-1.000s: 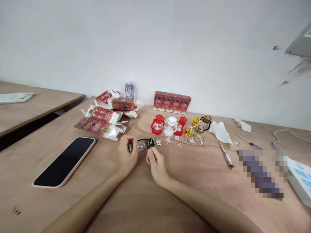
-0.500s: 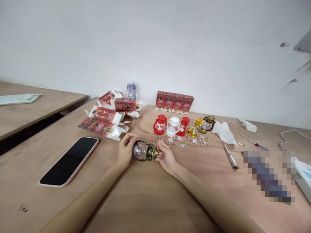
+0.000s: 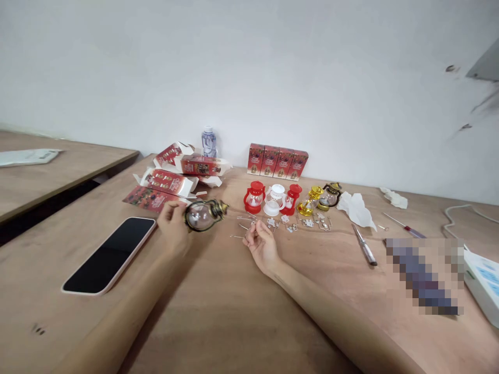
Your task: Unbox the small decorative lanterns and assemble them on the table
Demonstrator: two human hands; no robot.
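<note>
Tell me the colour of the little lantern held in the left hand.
The lantern is bronze-gold with a clear globe; head view.

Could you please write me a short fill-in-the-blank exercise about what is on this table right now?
1. The bronze lantern is gripped by the person's ____ hand.
2. The red boxes standing in a row by the wall number ____.
3. The lantern standing between the two red lanterns is ____.
4. The phone lies flat with its dark screen facing ____.
Missing words: left, four, white, up.
</note>
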